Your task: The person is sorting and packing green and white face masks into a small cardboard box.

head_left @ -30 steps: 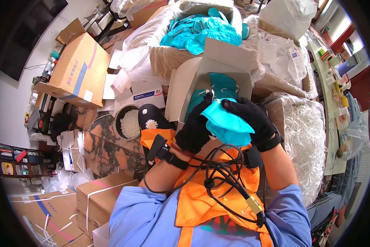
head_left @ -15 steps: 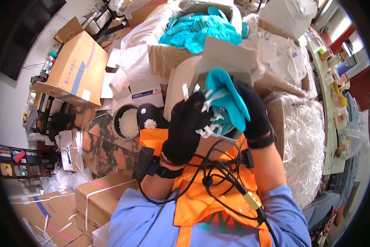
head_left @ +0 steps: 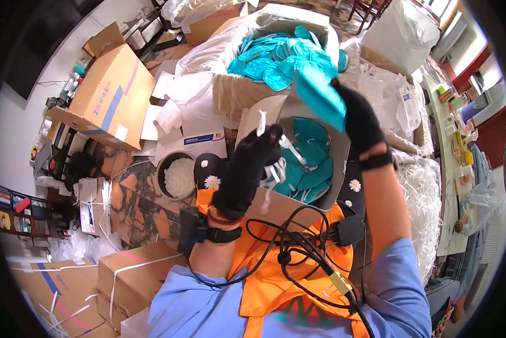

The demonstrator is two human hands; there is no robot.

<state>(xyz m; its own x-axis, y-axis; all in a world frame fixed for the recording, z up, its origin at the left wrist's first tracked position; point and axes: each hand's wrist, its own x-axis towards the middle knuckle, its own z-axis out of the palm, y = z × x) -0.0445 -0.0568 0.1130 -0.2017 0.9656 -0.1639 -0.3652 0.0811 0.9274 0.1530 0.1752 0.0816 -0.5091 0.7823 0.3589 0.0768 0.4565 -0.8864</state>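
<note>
masks: matt teal cloth | box: matt cardboard | gloves: black knit

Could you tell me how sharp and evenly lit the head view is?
Head view: fisheye bends edges toward a black rim; the left hand and right hand holding the teal mask look fairly sharp; daylight is bright at upper right.

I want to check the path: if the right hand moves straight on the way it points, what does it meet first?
Probably the big open box of teal masks beyond it: the right hand, holding one teal mask, points up and away toward it. Depth is unclear.
</note>
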